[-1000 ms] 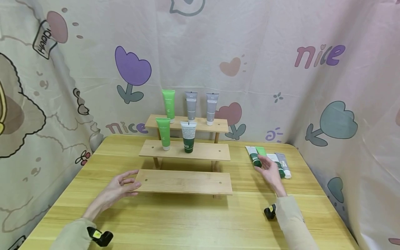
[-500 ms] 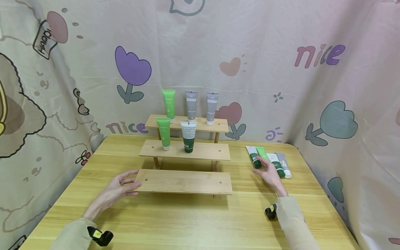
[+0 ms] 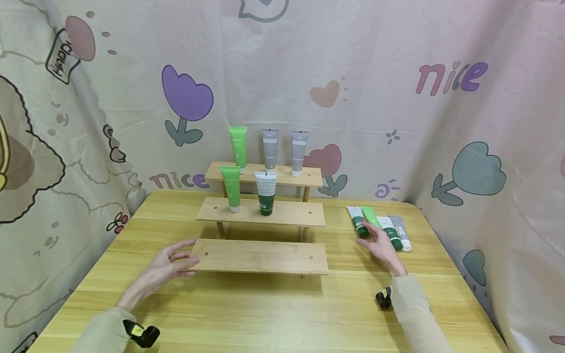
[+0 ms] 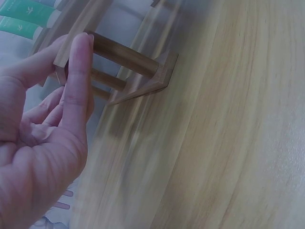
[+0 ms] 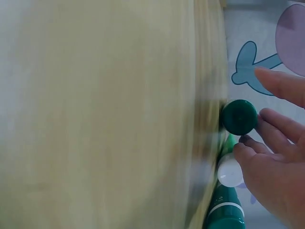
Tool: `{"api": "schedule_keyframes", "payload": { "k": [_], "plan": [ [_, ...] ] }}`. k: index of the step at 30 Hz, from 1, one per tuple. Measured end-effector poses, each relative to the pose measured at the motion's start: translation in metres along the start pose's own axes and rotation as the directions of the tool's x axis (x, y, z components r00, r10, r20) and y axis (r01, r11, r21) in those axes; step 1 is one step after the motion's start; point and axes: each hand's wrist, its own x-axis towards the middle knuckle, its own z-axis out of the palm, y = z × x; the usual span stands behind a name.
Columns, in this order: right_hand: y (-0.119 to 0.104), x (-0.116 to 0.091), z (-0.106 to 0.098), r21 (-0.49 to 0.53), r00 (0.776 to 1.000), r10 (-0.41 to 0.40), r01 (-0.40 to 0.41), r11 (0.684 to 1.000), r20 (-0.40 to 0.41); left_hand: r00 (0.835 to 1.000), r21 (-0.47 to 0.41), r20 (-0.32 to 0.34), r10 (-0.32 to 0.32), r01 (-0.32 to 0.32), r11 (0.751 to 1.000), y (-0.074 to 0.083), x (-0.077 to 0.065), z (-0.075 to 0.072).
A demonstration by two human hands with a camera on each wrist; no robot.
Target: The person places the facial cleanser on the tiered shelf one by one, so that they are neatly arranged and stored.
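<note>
My left hand (image 3: 163, 269) holds the left end of the lowest board of a three-step wooden display stand (image 3: 260, 257). In the left wrist view, the thumb and fingers pinch that board end from both sides. At the right, my right hand (image 3: 381, 248) hovers over a row of squeeze tubes lying flat. Its fingertips are at the white and dark green tube (image 3: 358, 222), whose dark green cap (image 5: 239, 117) faces the right wrist camera. The thumb stays apart from that cap. Beside it lie a light green tube (image 3: 370, 214), another white and dark green tube (image 3: 390, 232) and a grey tube (image 3: 400, 233).
On the top step stand a light green tube (image 3: 239, 148) and two grey tubes (image 3: 298, 153). The middle step bears a light green tube (image 3: 231, 187) and a white and dark green tube (image 3: 266, 193). A printed curtain (image 3: 362, 54) encloses the wooden table (image 3: 265, 314).
My right hand has shifted slightly left, and its fingers look more spread above the tubes. The left hand, the stand and the standing tubes have stayed put.
</note>
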Motion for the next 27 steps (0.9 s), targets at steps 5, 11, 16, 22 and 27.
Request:
{"api": "schedule_keyframes", "payload": {
  "k": [5,11,16,22,27],
  "plan": [
    [-0.002,-0.001,-0.002,-0.077,0.999,0.004,-0.007,0.997,-0.038,1.0,0.011,-0.002,-0.01,0.01,1.0,0.0,0.0,0.0],
    [-0.001,-0.003,-0.003,-0.084,0.996,-0.01,0.003,0.996,-0.092,1.0,0.025,-0.007,-0.019,0.019,1.0,0.001,0.0,0.0],
    [0.001,-0.002,0.0,-0.037,0.994,-0.002,-0.002,0.999,-0.106,1.0,0.024,-0.014,-0.027,0.027,0.999,0.001,0.001,0.001],
    [0.004,0.004,0.002,-0.055,0.998,-0.035,0.032,0.998,-0.055,0.999,0.023,-0.017,-0.029,0.029,0.999,0.001,0.001,0.0],
    [0.004,0.008,0.005,-0.092,0.998,-0.056,0.054,0.994,-0.02,0.999,0.036,-0.029,-0.038,0.039,0.999,0.0,0.001,0.001]
  ]
}}
